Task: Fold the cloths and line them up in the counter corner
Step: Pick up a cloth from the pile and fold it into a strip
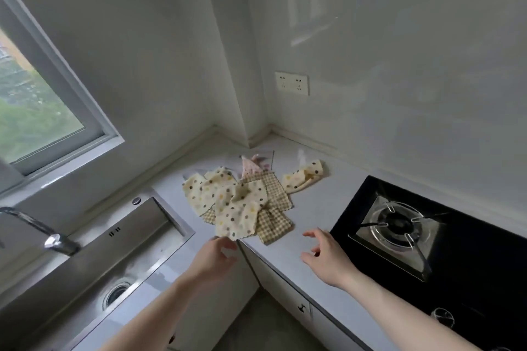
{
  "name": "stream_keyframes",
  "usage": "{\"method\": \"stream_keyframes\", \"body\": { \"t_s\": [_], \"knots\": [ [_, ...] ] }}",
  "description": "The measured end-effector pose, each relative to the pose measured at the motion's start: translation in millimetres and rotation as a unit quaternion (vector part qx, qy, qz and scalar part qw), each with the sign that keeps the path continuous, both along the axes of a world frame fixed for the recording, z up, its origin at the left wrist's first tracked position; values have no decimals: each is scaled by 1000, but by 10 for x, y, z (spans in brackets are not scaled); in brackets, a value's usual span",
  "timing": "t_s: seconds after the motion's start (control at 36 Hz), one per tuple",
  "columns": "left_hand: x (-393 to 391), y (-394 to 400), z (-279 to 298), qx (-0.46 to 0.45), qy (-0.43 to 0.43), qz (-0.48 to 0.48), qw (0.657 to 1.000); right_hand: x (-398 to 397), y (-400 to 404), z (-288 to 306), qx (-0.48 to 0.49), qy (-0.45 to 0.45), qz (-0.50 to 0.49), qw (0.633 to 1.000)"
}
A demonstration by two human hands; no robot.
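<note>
- My left hand [218,253] pinched the near edge of the dotted cloth [236,214].
- The cloths [273,196] lay heaped, unfolded, on the surface [322,208] near the corner; I judged nothing done.
- My right hand [328,253] hovered open.

A pale counter [328,202] is carrying a loose heap of cloths [242,202] just beyond the left hand [216,253], dotted ones overlapping checked ones. One dotted cloth [303,177] is lying apart, well beyond the right hand [328,256].
</note>
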State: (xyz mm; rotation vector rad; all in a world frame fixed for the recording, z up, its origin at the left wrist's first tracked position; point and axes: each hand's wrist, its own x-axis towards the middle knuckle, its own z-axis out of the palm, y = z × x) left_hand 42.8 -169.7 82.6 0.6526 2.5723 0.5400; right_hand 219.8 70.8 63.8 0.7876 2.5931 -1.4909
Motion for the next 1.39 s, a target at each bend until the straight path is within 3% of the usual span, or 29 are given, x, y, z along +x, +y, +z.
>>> {"method": "stream_keyframes", "body": {
  "t_s": [0.33, 0.58, 0.83, 1.03, 1.39],
  "knots": [
    [-1819, 89, -928, -71, 13, -184, 980, -712, -169, -561, 63, -52, -131, 988],
    [-2279, -98, -1673, -46, 68, -307, 948, -1405, -341, -985, 107, -65, -123, 985],
    [-2294, -109, -2321, 167, 154, -245, 943, -1602, -432, -1827, 176, -42, -76, 980],
    [-2284, -143, -2539, 182, 213, -246, 928, -1510, -632, -2367, 345, 6, -75, 936],
    [-2418, -129, -2784, 229, 265, -261, 899, -1532, -691, -2393, 382, -27, -100, 918]
  ]
}}
